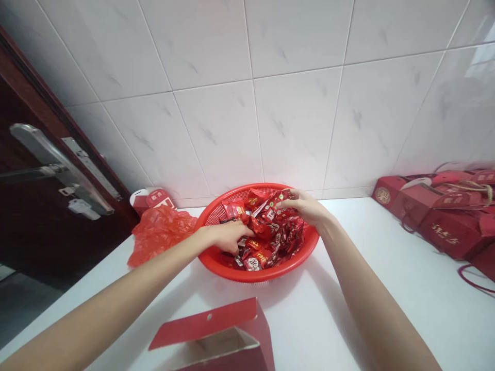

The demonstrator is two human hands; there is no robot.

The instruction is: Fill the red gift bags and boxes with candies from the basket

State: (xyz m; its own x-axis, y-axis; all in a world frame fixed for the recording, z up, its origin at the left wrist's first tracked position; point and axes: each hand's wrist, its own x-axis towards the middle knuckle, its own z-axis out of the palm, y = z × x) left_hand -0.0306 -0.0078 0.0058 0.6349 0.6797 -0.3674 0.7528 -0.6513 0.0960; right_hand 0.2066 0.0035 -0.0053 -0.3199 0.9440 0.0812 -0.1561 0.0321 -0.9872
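Note:
A red plastic colander stands against the wall, full of small red snack packets. My left hand reaches over its left side into the packets; the index finger and thumb are apart, and some fingertips are hidden among the wrappers. At the back right of the colander, my right hand pinches a red patterned packet between thumb and fingers. Nearer to me, an open red cardboard box has its flap raised and its pale inside showing; the bottom of the view cuts it off.
A crumpled red plastic bag lies left of the colander, before a small red-and-white box. Several red gift boxes with cord handles line the right side. A dark door with a metal handle stands at left.

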